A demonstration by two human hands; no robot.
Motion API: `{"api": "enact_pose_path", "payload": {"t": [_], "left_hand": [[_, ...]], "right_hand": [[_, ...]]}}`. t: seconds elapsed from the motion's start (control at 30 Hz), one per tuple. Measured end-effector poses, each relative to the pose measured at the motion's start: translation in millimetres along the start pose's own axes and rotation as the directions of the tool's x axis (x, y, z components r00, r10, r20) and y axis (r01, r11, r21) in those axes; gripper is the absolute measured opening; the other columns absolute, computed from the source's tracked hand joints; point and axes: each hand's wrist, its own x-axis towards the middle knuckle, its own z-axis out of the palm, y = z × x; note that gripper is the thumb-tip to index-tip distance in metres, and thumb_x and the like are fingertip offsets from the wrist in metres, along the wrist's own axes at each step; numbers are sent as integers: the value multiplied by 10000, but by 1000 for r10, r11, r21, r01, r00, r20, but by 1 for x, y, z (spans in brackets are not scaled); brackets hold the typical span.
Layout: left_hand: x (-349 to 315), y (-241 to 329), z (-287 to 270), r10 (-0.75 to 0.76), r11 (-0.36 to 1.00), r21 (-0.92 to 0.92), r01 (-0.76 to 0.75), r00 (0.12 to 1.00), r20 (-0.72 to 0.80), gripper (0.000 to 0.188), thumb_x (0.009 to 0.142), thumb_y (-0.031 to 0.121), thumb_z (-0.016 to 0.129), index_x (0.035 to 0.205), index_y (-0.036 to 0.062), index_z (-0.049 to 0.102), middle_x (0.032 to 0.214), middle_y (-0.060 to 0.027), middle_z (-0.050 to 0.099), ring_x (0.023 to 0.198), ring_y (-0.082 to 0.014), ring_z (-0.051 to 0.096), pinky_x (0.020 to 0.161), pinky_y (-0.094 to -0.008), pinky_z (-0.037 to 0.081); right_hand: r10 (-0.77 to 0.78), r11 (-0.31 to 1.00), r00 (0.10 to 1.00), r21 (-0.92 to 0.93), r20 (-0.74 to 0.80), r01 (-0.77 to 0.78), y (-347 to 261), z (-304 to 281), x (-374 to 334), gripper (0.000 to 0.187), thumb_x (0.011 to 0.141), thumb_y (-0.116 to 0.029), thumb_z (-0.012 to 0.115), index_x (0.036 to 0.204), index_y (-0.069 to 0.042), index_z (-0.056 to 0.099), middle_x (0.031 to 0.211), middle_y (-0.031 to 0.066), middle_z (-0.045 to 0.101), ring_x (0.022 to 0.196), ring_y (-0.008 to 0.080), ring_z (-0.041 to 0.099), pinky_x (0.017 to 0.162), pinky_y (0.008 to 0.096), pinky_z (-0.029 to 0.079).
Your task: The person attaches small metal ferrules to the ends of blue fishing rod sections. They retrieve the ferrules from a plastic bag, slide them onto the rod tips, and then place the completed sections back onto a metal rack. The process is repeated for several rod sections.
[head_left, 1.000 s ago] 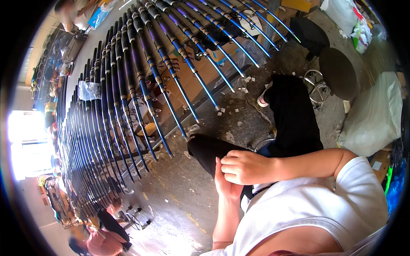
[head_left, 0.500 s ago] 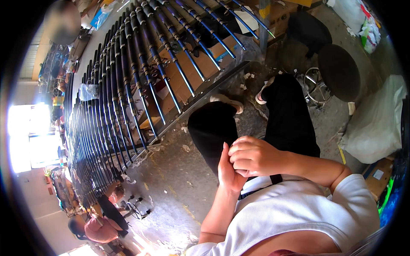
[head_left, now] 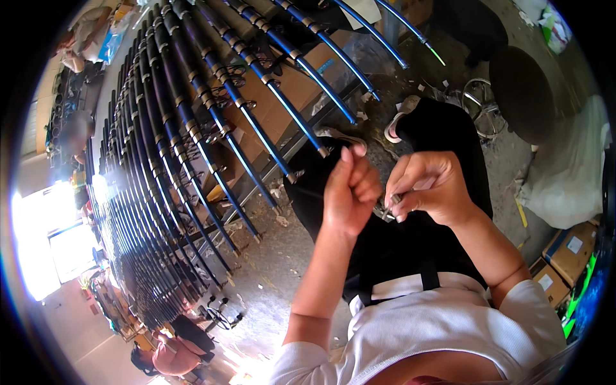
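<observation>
My left hand is raised above my lap with its fingers curled in and the thumb against them; whatever it may hold is hidden. Close beside it, my right hand pinches a small metallic piece between thumb and fingers, too small to name exactly. Ahead and to the left, a long row of dark and blue fishing rods lies side by side, their ends pointing toward me. Guides and pale wrapped bands show along the rods. The nearest rod ends are just beyond my left hand.
Cardboard lies under the rods. To the right stand a round dark stool, a large pale sack and cardboard boxes. A person in pink is at the lower left, another person at the upper left.
My hands were together near my waist; now they are apart and farther forward, nearer the rods. The small metallic piece shows in my right hand. The whole view has shifted.
</observation>
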Motion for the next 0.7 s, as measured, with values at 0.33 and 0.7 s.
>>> {"api": "enact_pose_path", "payload": {"t": [0.33, 0.7], "left_hand": [[63, 51, 52, 147, 989, -28, -146, 928, 342, 433, 836, 534, 549, 981, 126, 574, 593, 72, 265, 511, -54, 231, 448, -193, 229], [64, 54, 57, 180, 967, 71, -244, 854, 488, 347, 880, 463, 532, 952, 133, 611, 591, 72, 280, 512, -58, 263, 436, -203, 263]], "right_hand": [[-247, 964, 966, 86, -82, 253, 7, 3, 51, 228, 606, 145, 750, 702, 34, 575, 754, 171, 627, 595, 197, 626, 487, 263, 503], [-394, 913, 916, -153, -81, 379, 13, 5, 66, 215, 619, 33, 798, 736, 23, 618, 794, 122, 649, 698, 131, 618, 582, 213, 477]]}}
